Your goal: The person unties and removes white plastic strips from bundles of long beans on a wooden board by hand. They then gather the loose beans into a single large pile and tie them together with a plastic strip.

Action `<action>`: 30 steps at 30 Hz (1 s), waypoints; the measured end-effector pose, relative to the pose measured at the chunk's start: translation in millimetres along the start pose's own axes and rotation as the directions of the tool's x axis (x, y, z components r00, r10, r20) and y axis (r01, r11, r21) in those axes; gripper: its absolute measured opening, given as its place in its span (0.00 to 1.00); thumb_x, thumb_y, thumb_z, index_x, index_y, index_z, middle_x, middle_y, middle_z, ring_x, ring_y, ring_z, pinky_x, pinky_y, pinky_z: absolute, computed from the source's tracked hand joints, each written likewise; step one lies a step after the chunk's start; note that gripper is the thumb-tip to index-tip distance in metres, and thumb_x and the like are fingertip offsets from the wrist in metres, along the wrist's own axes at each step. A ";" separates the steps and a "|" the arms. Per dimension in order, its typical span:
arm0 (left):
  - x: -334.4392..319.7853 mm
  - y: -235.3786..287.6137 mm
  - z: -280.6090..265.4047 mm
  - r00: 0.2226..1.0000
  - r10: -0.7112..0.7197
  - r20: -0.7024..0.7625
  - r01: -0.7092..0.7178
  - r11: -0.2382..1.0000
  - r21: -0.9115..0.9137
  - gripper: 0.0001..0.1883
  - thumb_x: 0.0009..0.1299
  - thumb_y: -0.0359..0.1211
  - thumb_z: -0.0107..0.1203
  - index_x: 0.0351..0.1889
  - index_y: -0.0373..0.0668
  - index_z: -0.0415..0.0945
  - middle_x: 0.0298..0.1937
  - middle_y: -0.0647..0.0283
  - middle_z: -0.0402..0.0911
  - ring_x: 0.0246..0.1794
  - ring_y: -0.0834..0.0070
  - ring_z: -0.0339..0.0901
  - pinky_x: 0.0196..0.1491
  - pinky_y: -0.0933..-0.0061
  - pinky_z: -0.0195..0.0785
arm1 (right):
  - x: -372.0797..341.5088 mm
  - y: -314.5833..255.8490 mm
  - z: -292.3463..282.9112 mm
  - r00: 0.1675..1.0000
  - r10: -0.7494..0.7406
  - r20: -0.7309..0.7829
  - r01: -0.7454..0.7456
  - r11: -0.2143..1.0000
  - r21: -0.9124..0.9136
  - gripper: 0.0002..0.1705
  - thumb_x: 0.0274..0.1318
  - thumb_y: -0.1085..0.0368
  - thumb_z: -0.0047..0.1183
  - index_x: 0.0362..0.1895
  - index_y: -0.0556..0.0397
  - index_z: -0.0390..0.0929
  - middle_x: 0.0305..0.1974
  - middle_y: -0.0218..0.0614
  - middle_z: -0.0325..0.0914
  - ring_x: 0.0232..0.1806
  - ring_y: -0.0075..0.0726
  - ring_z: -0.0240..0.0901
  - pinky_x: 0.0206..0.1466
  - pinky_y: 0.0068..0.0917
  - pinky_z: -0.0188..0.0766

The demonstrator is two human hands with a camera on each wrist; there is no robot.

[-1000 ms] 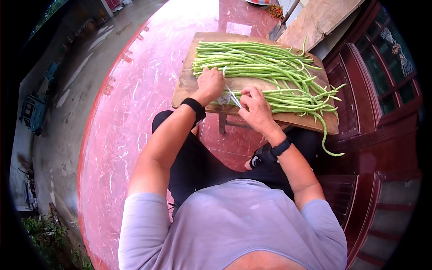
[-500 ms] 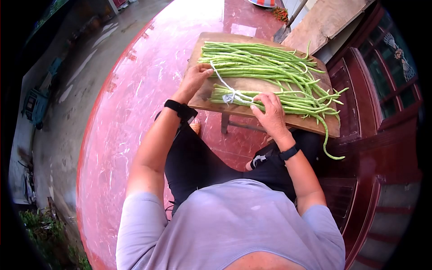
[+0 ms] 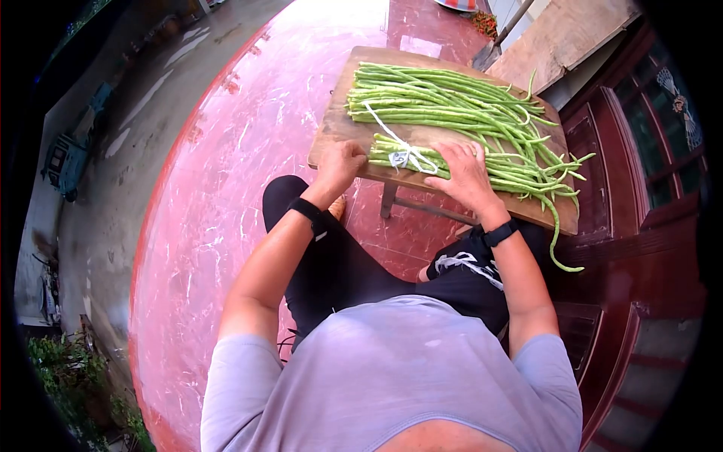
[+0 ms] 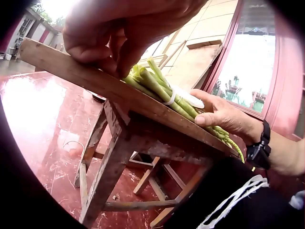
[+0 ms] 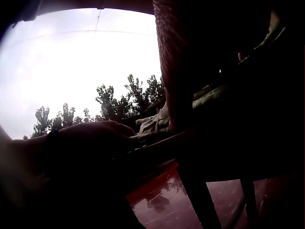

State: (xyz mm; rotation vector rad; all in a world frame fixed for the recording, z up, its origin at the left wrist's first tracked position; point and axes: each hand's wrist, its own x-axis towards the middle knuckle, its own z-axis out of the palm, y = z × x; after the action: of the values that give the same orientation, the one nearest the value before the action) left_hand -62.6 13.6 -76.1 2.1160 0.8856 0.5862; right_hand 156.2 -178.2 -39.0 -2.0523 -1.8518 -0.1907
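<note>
A small bundle of long green beans (image 3: 385, 148), with a white tie (image 3: 410, 157) and tag around it, lies along the near edge of the wooden stool top (image 3: 329, 139). My right hand (image 3: 467, 175) grips it just beyond the tie, thumb on the near side and fingers over the top. At the bundle's cut ends is my left hand (image 3: 339, 167); in the left wrist view its curled fingers (image 4: 116, 52) touch those ends, and whether they pinch any is hidden. A larger loose pile of beans (image 3: 429, 98) lies behind. The right wrist view is very dark.
Bean tips (image 3: 557, 226) hang over the stool's right side. A dark red door (image 3: 595, 177) stands close on the right, with a wooden board (image 3: 565, 38) behind the stool. White strings (image 3: 467, 264) lie on the right knee.
My left hand has let go of the white tie and moved down to the bundle's cut ends. My right hand has shifted from the tie's end onto the bundle, its fingers now over the beans.
</note>
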 end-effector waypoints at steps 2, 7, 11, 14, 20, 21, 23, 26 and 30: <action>1.4 -0.7 -0.8 0.999 -0.004 0.038 0.003 1.000 0.004 0.07 0.63 0.29 0.58 0.34 0.35 0.82 0.29 0.56 0.83 0.30 0.69 0.80 0.36 0.68 0.72 | 8.2 2.4 8.0 1.000 0.001 0.017 -0.002 0.999 0.039 0.38 0.45 0.49 0.68 0.61 0.43 0.73 0.55 0.37 0.75 0.62 0.44 0.66 0.73 0.51 0.45; 1.9 -6.8 -0.4 0.993 0.108 0.044 -0.111 0.993 0.050 0.06 0.64 0.27 0.59 0.37 0.35 0.82 0.29 0.59 0.83 0.31 0.72 0.80 0.37 0.71 0.72 | 16.9 0.3 19.3 1.000 -0.018 -0.020 0.021 0.989 0.149 0.33 0.44 0.52 0.68 0.57 0.41 0.77 0.54 0.35 0.77 0.60 0.44 0.67 0.69 0.46 0.50; 1.6 -7.1 0.9 0.990 0.140 0.029 -0.140 0.990 0.021 0.08 0.63 0.27 0.59 0.39 0.36 0.83 0.29 0.59 0.83 0.31 0.70 0.80 0.38 0.71 0.72 | 17.5 1.9 17.8 1.000 -0.020 -0.015 0.022 0.983 0.180 0.30 0.44 0.54 0.68 0.55 0.41 0.78 0.52 0.35 0.78 0.59 0.44 0.68 0.68 0.42 0.51; 4.4 -7.8 1.3 0.993 0.072 0.093 -0.069 0.997 -0.030 0.08 0.63 0.27 0.59 0.39 0.36 0.83 0.28 0.60 0.82 0.30 0.72 0.79 0.37 0.72 0.72 | 18.7 1.7 15.5 1.000 -0.002 0.028 -0.004 0.978 0.209 0.29 0.44 0.54 0.68 0.54 0.42 0.79 0.50 0.36 0.78 0.58 0.45 0.68 0.67 0.41 0.52; 8.9 -2.0 3.0 0.984 0.017 0.178 -0.007 0.998 -0.059 0.09 0.63 0.25 0.57 0.41 0.34 0.80 0.28 0.61 0.82 0.31 0.78 0.78 0.36 0.73 0.71 | 20.3 -3.2 15.1 1.000 -0.007 0.012 0.004 0.972 0.234 0.27 0.46 0.53 0.65 0.53 0.43 0.79 0.48 0.38 0.78 0.56 0.45 0.69 0.66 0.42 0.53; 11.4 -5.8 4.5 0.982 -0.009 0.190 0.030 0.994 -0.109 0.11 0.62 0.24 0.57 0.43 0.34 0.80 0.29 0.60 0.82 0.31 0.78 0.78 0.36 0.72 0.71 | 20.4 -3.9 14.4 1.000 0.000 0.009 -0.002 0.974 0.228 0.27 0.47 0.53 0.65 0.53 0.43 0.79 0.48 0.38 0.78 0.56 0.45 0.69 0.65 0.42 0.53; 9.8 -15.5 5.9 0.987 -0.085 0.133 0.122 0.945 -0.304 0.17 0.60 0.25 0.58 0.49 0.35 0.76 0.34 0.57 0.81 0.34 0.72 0.78 0.39 0.70 0.71 | 21.8 -2.5 11.8 0.999 0.017 0.042 -0.027 0.968 0.251 0.27 0.47 0.53 0.64 0.54 0.42 0.78 0.48 0.38 0.78 0.57 0.46 0.69 0.65 0.41 0.55; 3.0 -3.5 1.7 0.993 0.107 -0.059 -0.111 0.990 -0.083 0.25 0.58 0.27 0.61 0.56 0.40 0.72 0.43 0.54 0.79 0.43 0.62 0.76 0.47 0.65 0.71 | 24.6 -1.0 13.8 0.999 0.034 0.021 -0.039 0.958 0.284 0.29 0.48 0.54 0.64 0.56 0.41 0.77 0.49 0.37 0.78 0.58 0.46 0.69 0.64 0.41 0.57; -15.8 60.7 -9.6 0.950 0.314 0.007 -0.302 0.908 0.289 0.28 0.56 0.32 0.65 0.57 0.43 0.71 0.53 0.52 0.75 0.58 0.53 0.68 0.58 0.58 0.65 | 25.0 3.1 17.4 0.998 0.013 0.067 -0.028 0.974 0.227 0.34 0.46 0.54 0.65 0.61 0.41 0.73 0.53 0.38 0.76 0.60 0.46 0.67 0.64 0.43 0.58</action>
State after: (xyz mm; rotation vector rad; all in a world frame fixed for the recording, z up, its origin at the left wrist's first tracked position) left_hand -54.8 -22.5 -24.6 2.5446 0.6924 0.6950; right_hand 159.9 -148.9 -47.2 -1.9391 -1.7961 0.0915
